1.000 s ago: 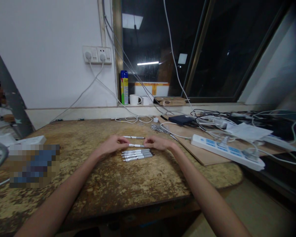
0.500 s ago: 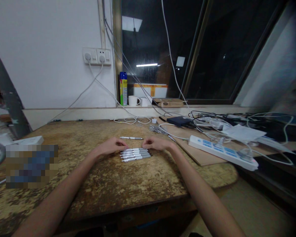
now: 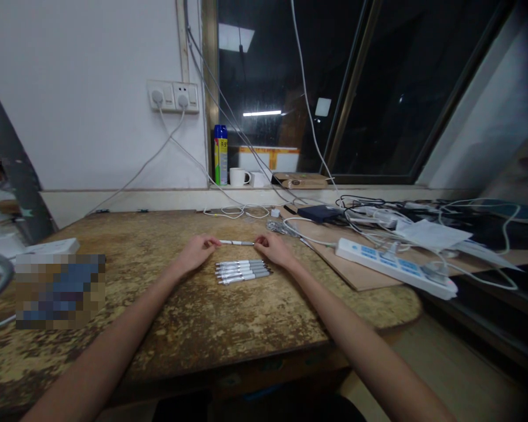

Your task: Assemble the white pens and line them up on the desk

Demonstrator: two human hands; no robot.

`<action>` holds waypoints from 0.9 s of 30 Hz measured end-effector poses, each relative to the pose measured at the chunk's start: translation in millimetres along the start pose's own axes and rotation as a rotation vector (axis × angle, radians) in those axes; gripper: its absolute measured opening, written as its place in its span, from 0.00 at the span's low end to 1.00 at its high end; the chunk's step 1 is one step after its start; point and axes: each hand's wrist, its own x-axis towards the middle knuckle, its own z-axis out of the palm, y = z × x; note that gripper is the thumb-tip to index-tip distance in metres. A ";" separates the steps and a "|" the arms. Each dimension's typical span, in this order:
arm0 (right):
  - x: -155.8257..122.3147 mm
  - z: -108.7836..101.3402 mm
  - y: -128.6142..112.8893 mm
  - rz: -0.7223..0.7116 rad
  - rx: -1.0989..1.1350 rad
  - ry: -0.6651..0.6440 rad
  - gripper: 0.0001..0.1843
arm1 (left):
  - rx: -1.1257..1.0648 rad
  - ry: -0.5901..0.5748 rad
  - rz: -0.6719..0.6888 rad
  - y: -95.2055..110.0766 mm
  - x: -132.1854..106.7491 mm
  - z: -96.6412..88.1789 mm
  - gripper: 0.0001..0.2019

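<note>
A single white and grey pen (image 3: 237, 242) lies crosswise, apart from the others, between my two hands. My left hand (image 3: 201, 249) pinches its left end with the fingertips. At the other end, my right hand (image 3: 270, 246) has thumb and finger closed on the tip. Nearer to me, several similar pens (image 3: 243, 271) rest side by side in a row on the worn wooden table (image 3: 193, 328). Neither hand touches that row.
A white power strip (image 3: 396, 268) lies on a brown board (image 3: 356, 275) at the right, among tangled cables and papers (image 3: 435, 235). On the left is a blurred-out blue object (image 3: 61, 291). A spray can (image 3: 220, 155) and a white mug (image 3: 238, 177) stand on the sill.
Both hands have moved away from the row of pens, slightly farther back, and have taken hold of the lone pen by its two ends.
</note>
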 end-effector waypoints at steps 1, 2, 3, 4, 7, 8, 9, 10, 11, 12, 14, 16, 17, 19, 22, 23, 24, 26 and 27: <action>0.0 2.7 -1.9 -0.020 -0.026 0.011 0.07 | 0.012 -0.010 0.008 0.6 -0.2 0.6 0.16; 0.0 4.9 -3.8 -0.030 -0.050 0.020 0.07 | 0.016 -0.027 0.019 2.3 -0.7 1.4 0.16; 0.1 6.6 -5.5 -0.035 -0.073 0.032 0.07 | 0.011 -0.049 0.039 5.0 -1.3 2.4 0.15; 0.2 7.9 -6.9 -0.039 -0.090 0.041 0.07 | 0.002 -0.071 0.066 8.5 -2.0 3.4 0.15; 1.3 9.5 -7.6 -0.044 -0.114 0.058 0.07 | -0.030 -0.106 0.171 20.9 -3.8 6.7 0.15; 1.7 9.9 -6.6 -0.046 -0.113 0.058 0.07 | -0.030 -0.104 0.197 24.6 -4.2 7.4 0.15; 2.2 10.3 -4.9 -0.050 -0.109 0.054 0.08 | -0.021 -0.104 0.214 27.8 -4.5 7.9 0.14; 2.6 10.9 -2.9 -0.055 -0.105 0.047 0.09 | -0.005 -0.103 0.230 30.1 -4.8 8.1 0.14; 3.0 11.7 -0.6 -0.064 -0.100 0.037 0.10 | 0.015 -0.104 0.242 31.5 -5.1 8.2 0.14; 3.5 12.6 1.7 -0.074 -0.096 0.028 0.11 | 0.039 -0.103 0.254 32.2 -5.5 8.1 0.14; 4.9 14.5 5.2 -0.096 -0.086 0.028 0.11 | 0.099 -0.088 0.277 31.9 -6.3 8.0 0.14; 6.8 15.6 6.0 -0.111 -0.050 0.035 0.11 | 0.183 -0.045 0.300 31.1 -7.4 8.0 0.14; 7.8 15.5 5.2 -0.111 -0.013 0.029 0.12 | 0.234 -0.011 0.310 31.1 -8.0 7.9 0.14; 9.6 14.2 0.9 -0.097 0.097 -0.013 0.13 | 0.337 0.051 0.329 32.4 -8.9 7.5 0.17; 10.8 9.9 -9.7 -0.069 0.293 -0.105 0.15 | 0.440 0.068 0.347 36.6 -9.7 5.3 0.17; 10.7 8.3 -13.7 -0.067 0.342 -0.124 0.15 | 0.453 0.057 0.348 38.1 -9.8 4.0 0.15; 10.4 6.6 -17.8 -0.063 0.374 -0.132 0.15 | 0.457 0.047 0.348 39.6 -9.8 2.6 0.13; 8.9 3.6 -25.5 -0.056 0.394 -0.134 0.16 | 0.446 0.038 0.349 41.9 -10.1 -0.4 0.09; 7.6 2.4 -29.1 -0.058 0.390 -0.131 0.16 | 0.438 0.039 0.352 42.8 -10.3 -1.8 0.09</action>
